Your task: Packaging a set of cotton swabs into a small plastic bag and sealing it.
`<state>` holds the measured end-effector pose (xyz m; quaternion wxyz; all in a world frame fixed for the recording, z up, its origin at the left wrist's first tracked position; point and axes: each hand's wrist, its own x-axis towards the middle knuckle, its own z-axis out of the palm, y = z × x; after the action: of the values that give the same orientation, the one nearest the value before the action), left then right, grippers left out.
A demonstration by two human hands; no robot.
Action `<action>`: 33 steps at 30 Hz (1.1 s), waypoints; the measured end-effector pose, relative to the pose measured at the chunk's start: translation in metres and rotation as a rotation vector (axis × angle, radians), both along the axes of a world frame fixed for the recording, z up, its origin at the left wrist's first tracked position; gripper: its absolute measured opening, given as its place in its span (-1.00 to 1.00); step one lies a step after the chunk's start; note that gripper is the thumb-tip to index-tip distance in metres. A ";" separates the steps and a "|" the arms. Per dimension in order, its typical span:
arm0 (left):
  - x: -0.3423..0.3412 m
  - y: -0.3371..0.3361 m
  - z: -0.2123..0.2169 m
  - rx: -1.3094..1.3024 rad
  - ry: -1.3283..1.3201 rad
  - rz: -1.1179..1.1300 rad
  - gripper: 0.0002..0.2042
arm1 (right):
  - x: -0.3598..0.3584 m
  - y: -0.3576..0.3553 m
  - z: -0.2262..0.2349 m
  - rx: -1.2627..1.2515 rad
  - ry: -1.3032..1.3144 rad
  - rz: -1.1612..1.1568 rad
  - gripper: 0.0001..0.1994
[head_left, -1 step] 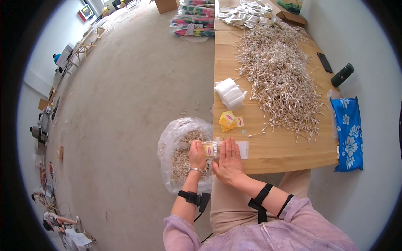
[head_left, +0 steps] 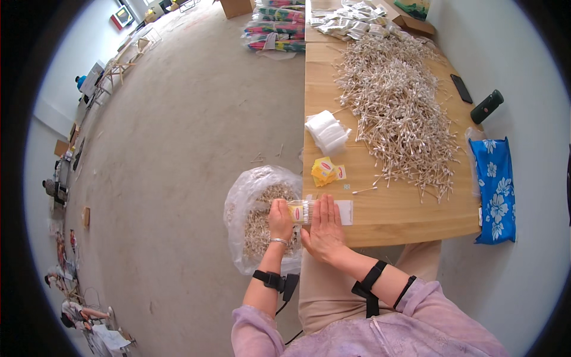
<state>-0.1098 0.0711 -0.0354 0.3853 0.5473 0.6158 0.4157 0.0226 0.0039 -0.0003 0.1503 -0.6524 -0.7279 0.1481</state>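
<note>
A small clear packet of cotton swabs (head_left: 299, 213) with a yellow card inside lies across the table's near left corner. My left hand (head_left: 281, 221) is closed around its left end, just past the table edge. My right hand (head_left: 325, 229) lies flat across the packet with fingers stretched out, hiding part of it. A whitish flat strip (head_left: 345, 213) sticks out to the right of those fingers; whether it belongs to the packet I cannot tell. Beneath my left hand, a clear plastic bag (head_left: 234, 205) of loose swabs stands by the table.
Yellow cards (head_left: 324, 171) and a stack of clear small bags (head_left: 328, 132) lie along the table's left side. A large heap of swabs (head_left: 404, 101) spreads beyond. Filled packets (head_left: 351, 22) sit at the far end. A phone (head_left: 460, 88), dark green bottle (head_left: 487, 106) and blue flowered pouch (head_left: 497, 193) line the right.
</note>
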 end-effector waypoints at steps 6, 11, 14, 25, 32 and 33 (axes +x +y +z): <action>0.003 -0.001 0.002 0.008 0.059 0.013 -0.67 | -0.005 0.006 0.004 -0.013 0.008 -0.005 -0.08; -0.001 -0.001 0.012 -0.049 0.049 0.003 -0.67 | 0.007 0.012 0.000 0.171 0.432 -0.126 -0.23; -0.012 0.006 0.010 -0.075 -0.078 0.005 -0.66 | 0.018 0.022 0.007 0.215 0.970 -0.241 -0.29; -0.007 0.007 0.005 -0.243 -0.728 -0.187 -0.50 | -0.008 0.038 -0.023 0.165 1.249 -0.147 -0.37; -0.011 0.004 0.016 -0.277 -0.779 -0.237 -0.48 | -0.026 0.041 -0.003 0.164 1.115 -0.060 -0.35; -0.010 0.005 0.017 -0.278 -0.778 -0.251 -0.48 | -0.027 0.041 -0.001 0.145 1.118 -0.064 -0.34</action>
<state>-0.1196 0.0758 -0.0179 0.7063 0.3633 0.4035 0.4543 -0.0042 0.0451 -0.0014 0.5618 -0.4847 -0.5256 0.4162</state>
